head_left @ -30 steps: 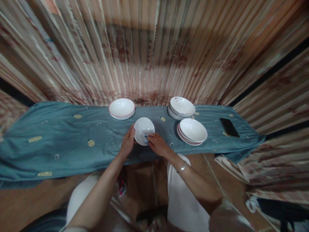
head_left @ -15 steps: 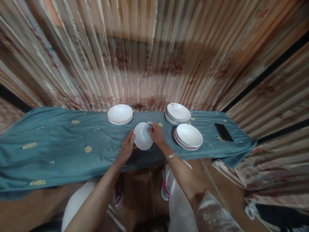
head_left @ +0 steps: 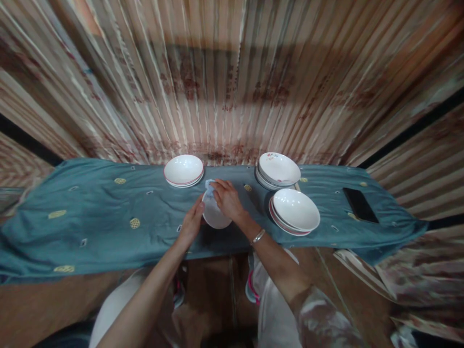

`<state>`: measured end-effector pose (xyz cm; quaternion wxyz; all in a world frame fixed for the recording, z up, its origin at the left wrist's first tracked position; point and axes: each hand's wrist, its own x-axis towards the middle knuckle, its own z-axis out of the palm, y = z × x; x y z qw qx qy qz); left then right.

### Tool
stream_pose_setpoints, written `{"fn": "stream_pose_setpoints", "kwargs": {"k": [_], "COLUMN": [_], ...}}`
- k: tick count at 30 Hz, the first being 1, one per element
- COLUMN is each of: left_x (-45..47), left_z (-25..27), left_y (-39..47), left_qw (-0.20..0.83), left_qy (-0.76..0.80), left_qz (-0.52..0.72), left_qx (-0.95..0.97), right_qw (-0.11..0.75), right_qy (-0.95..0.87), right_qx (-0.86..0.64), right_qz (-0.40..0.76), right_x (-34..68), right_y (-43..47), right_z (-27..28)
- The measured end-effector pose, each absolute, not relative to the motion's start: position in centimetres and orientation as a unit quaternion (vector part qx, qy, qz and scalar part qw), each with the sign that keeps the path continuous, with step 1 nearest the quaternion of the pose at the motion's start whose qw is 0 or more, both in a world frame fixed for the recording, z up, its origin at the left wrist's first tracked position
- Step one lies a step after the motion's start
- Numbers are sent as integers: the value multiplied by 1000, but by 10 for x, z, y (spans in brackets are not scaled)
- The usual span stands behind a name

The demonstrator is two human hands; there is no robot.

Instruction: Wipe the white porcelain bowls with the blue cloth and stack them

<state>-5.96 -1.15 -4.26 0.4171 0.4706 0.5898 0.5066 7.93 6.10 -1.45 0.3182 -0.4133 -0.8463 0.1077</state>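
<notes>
A white bowl (head_left: 216,218) is held over the near part of the table, its inside facing me. My left hand (head_left: 193,220) grips its left rim, thumb on the near side. My right hand (head_left: 228,199) presses a light blue cloth (head_left: 209,187) against the bowl's far rim and covers the bowl's upper right part. Behind my left hand stands a short stack of red-rimmed white bowls (head_left: 183,170). To the right of my right hand is another bowl stack (head_left: 295,210), and beyond it a taller stack with a floral top bowl (head_left: 279,169).
A teal patterned cloth (head_left: 105,232) covers the long narrow table. A black phone (head_left: 360,205) lies at its right end. A pleated curtain (head_left: 217,96) hangs directly behind the table, and dark poles (head_left: 406,130) slant at the sides.
My right hand has slid the blue cloth leftward along the bowl's far rim and now covers more of the bowl. My left hand keeps its hold. The view has shifted slightly.
</notes>
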Motion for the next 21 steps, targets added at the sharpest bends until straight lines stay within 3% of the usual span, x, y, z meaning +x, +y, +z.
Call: {"fn": "stream_pose_setpoints", "kwargs": {"k": [11,18,21], "left_x": [-54,-51,-50], "left_z": [-37,-37,-39], "left_y": [-16,-20,-20], "left_qw": [455,457,446], "left_qy": [609,601,598], "left_qz": [499,518,523], "left_qx": [416,403,412], "right_qw": [163,253,238], "right_qy": [-816,-840,-880], "right_qx": [-545,-476,-407], "right_qz": [98,68,52], "right_x": [119,126,116], "right_y": [73,49,47], "right_z": [-34,-36,-38]}}
